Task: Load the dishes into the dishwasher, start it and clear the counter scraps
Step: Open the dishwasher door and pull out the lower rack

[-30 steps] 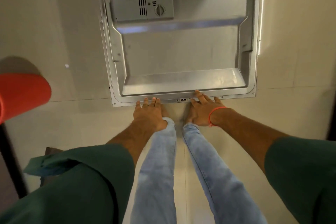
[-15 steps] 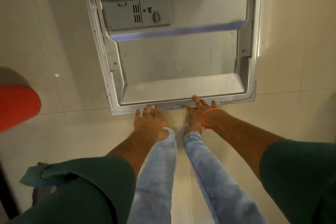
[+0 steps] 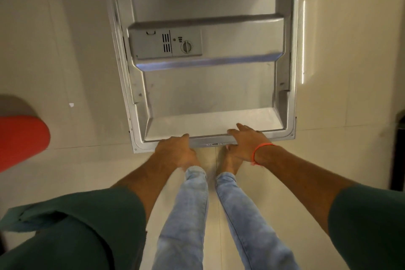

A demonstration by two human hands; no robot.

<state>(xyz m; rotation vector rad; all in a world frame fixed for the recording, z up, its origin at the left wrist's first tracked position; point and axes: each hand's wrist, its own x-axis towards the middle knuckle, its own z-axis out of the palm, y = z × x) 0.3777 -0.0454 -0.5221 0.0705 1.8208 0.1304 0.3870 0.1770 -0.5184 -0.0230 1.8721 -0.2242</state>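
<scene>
The dishwasher door (image 3: 210,94) lies open below me, its steel inner face up, with the grey detergent dispenser (image 3: 164,44) set in a raised band. My left hand (image 3: 175,149) grips the door's near edge, fingers curled out of sight around the rim. My right hand (image 3: 245,140), with an orange band at the wrist, rests on the same edge, fingers fairly straight across the rim. No dishes or racks are in view.
My legs in blue jeans and bare feet stand on the pale tiled floor (image 3: 76,171) just below the door edge. A red rounded object (image 3: 22,138) juts in at the left. A dark object (image 3: 397,151) stands at the right edge. A small white scrap (image 3: 71,105) lies on the floor.
My left hand's fingers went from straight at the rim to curled around it. The right hand slid further onto the edge. More of the door's upper part is in view.
</scene>
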